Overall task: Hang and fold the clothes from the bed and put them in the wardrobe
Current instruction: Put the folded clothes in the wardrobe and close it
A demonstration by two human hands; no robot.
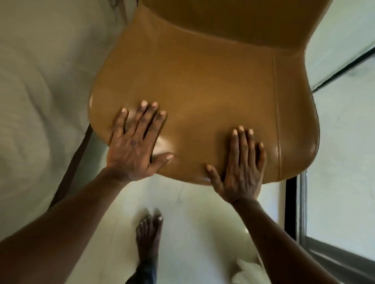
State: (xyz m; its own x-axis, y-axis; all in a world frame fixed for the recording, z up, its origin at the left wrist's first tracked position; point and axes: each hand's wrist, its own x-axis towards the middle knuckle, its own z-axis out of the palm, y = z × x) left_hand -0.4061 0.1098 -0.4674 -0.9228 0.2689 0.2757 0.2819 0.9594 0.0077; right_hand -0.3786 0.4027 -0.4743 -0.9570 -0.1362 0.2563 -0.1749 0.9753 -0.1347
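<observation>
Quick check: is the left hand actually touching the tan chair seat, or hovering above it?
Touching. The head view shows the left hand lying flat on the chair seat near its front edge, fingers straight and spread.

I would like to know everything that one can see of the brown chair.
The chair is tan-brown and looks like smooth, slightly glossy leather or imitation leather. Its wide, rounded seat meets a backrest at the top of the picture. A stitched seam runs front to back near one side. Its legs are hidden. It stands on a pale floor, beside the bed. The left hand and the right hand both lie flat on the seat's front edge, fingers straight.
</observation>
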